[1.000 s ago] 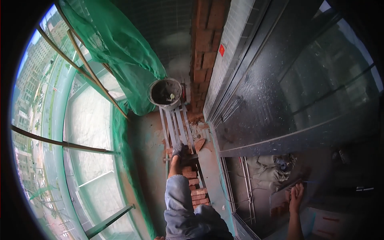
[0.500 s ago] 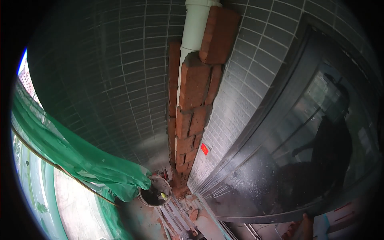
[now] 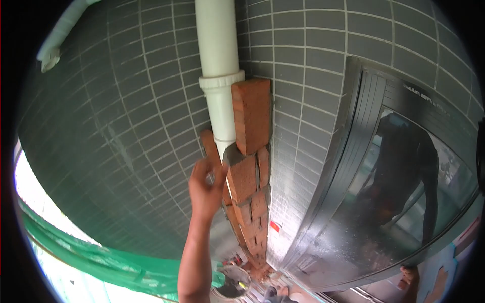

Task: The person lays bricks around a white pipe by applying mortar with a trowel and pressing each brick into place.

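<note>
Spreading across most of the view, grey tiled walls (image 3: 313, 30) met in a corner. A dark-framed glass panel (image 3: 348, 247) on the right carried a person's reflection. Green netting (image 3: 116, 272) sagged along the lower left. A red brick column (image 3: 246, 177) rose in the corner, stepped toward its top, and a white pipe (image 3: 217, 45) ran down behind it. At the column's foot sat a round bucket (image 3: 248, 275), partly hidden by the netting. The topmost brick (image 3: 255, 116) stood upright just beside the pipe. The bare left hand (image 3: 204, 189) was raised before the column's left side, its grip apart, fingers loosely bent; whether it touched brick or pipe could not be told. The right hand (image 3: 410, 276) was at the panel's lower edge; whether its grip was clamped there could not be told. Dark mortar (image 3: 233, 154) covered the ledge below the topmost brick. A small red tag (image 3: 275, 226) showed low on the right-hand wall.
</note>
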`<action>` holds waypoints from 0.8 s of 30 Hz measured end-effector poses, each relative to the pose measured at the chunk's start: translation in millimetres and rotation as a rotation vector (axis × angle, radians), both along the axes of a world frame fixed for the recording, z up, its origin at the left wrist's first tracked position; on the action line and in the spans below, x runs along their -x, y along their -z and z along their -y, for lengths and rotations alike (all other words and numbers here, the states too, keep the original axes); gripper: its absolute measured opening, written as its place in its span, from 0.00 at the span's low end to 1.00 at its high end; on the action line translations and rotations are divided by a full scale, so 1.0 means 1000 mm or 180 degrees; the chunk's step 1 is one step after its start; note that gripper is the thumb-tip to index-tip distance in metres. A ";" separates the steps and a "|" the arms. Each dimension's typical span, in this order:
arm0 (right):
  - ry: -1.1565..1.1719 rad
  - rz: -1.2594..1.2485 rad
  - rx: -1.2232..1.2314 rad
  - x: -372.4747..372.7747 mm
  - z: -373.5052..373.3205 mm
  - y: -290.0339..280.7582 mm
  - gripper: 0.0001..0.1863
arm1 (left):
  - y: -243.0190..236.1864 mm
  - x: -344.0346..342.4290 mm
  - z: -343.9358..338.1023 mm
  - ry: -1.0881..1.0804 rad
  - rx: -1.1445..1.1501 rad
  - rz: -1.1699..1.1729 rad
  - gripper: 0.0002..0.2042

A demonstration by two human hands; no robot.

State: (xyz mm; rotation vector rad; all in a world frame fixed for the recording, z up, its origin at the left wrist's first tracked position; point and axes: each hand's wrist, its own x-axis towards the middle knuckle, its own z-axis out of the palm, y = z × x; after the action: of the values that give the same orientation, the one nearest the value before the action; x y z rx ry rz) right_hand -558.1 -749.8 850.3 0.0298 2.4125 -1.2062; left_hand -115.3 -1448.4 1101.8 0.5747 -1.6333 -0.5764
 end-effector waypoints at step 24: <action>0.0415 -0.0922 0.0457 0.031 -0.019 0.056 0.23 | -0.071 0.150 0.083 0.0290 -0.0244 -0.1855 0.21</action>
State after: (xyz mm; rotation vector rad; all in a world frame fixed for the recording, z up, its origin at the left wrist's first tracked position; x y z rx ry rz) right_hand -589.1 -731.3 794.2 -0.0342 2.5945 -1.5333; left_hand -265.1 -1531.4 1172.9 0.3423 -1.0919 -0.7915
